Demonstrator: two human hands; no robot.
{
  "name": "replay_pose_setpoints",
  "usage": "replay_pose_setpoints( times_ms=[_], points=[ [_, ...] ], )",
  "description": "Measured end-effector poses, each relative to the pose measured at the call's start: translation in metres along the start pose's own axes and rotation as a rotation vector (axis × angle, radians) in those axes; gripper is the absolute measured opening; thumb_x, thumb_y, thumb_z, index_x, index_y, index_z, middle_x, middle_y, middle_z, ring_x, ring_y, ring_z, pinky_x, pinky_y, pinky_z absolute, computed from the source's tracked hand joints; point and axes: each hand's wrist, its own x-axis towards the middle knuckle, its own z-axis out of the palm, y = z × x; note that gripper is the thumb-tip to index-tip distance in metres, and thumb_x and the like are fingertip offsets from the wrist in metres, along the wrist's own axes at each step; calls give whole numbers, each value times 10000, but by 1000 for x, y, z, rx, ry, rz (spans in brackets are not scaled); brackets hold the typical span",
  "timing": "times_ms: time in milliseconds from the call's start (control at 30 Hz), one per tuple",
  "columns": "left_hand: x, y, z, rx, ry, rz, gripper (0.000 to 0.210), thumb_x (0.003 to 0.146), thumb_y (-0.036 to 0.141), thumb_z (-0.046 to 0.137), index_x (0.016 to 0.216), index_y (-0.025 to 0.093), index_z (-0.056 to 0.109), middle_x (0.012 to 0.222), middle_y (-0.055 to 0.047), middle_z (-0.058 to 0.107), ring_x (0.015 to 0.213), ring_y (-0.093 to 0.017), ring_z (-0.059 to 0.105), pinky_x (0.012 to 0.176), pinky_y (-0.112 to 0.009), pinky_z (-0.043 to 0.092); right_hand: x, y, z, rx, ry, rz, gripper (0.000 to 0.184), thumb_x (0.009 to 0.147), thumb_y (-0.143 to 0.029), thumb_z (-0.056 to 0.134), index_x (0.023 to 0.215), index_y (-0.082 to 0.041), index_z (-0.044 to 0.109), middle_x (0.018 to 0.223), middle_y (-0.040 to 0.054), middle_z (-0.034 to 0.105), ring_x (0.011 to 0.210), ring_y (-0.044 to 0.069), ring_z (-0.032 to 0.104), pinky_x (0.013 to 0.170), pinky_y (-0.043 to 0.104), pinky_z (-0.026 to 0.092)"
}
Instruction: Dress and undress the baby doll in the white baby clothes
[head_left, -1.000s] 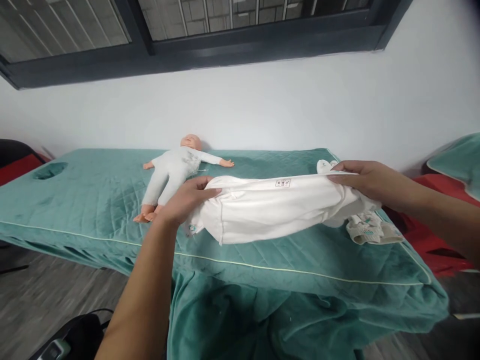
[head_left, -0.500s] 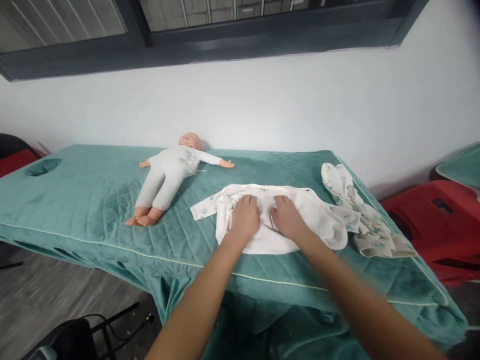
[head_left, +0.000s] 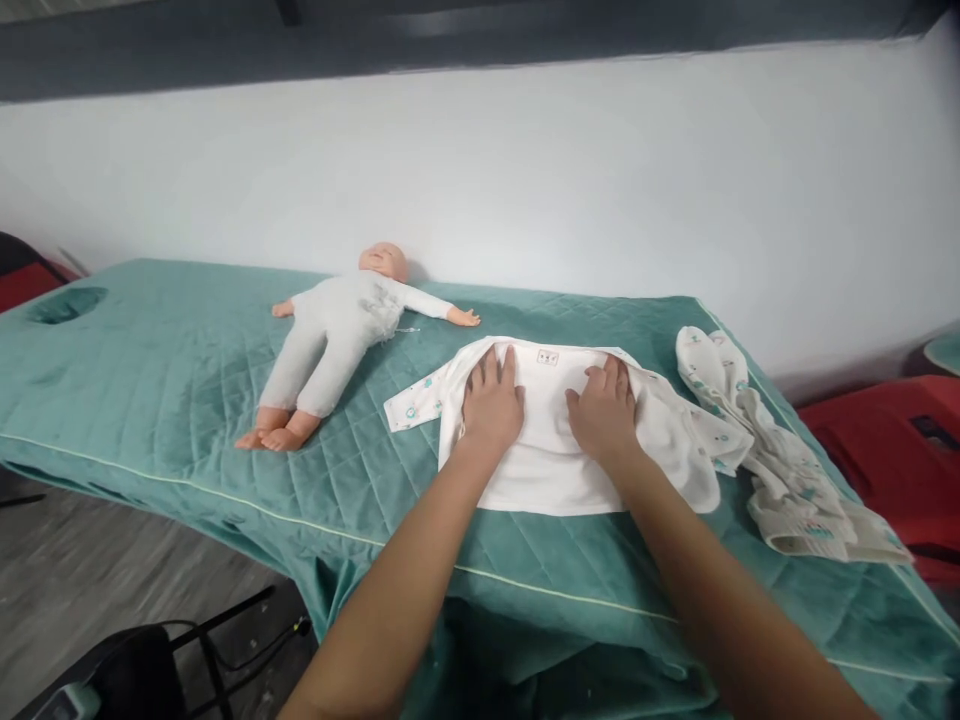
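A white baby shirt (head_left: 551,470) with patterned sleeves lies spread open on the green quilted cover, its small label near the neckline. My left hand (head_left: 493,402) rests flat on the left part of the shirt, fingers spread toward the collar. On the right part, my right hand (head_left: 606,408) lies with its fingers stretched out and the tips by the front panel's edge. Left of the shirt, a baby doll (head_left: 334,325) in a white cloth body lies on its back with arms out. Patterned baby trousers (head_left: 787,460) lie crumpled to the right of the shirt.
The green bed cover (head_left: 165,370) has a face hole (head_left: 69,305) at the far left. A white wall (head_left: 570,180) rises behind the bed. Red chairs (head_left: 885,430) stand at the right, and a black object (head_left: 142,670) is on the floor at lower left.
My hands have moved apart and farther up the shirt, and their fingers have stretched out. The shirt's front now lies more widely open. The view has tilted down.
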Motion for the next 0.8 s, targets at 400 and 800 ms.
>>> replay_pose_setpoints(
  times_ms=[400,800],
  points=[
    [67,-7,20,-67,-39,30,560,981,332,331,1496,115,359,1625,-165,191,1490,-325,228,1209,-461,264,66,14,22,-10,-53,-13,566,958,-386,353,1452,-111,345,1565,234,232,1442,387,220,1109,567,262],
    [94,-8,37,-111,-55,60,563,992,345,321,1493,91,366,1619,-216,162,1514,-315,144,1235,-441,193,89,12,39,101,-43,25,498,888,-148,377,1373,-49,431,1510,274,294,1391,391,317,1099,521,319]
  ],
)
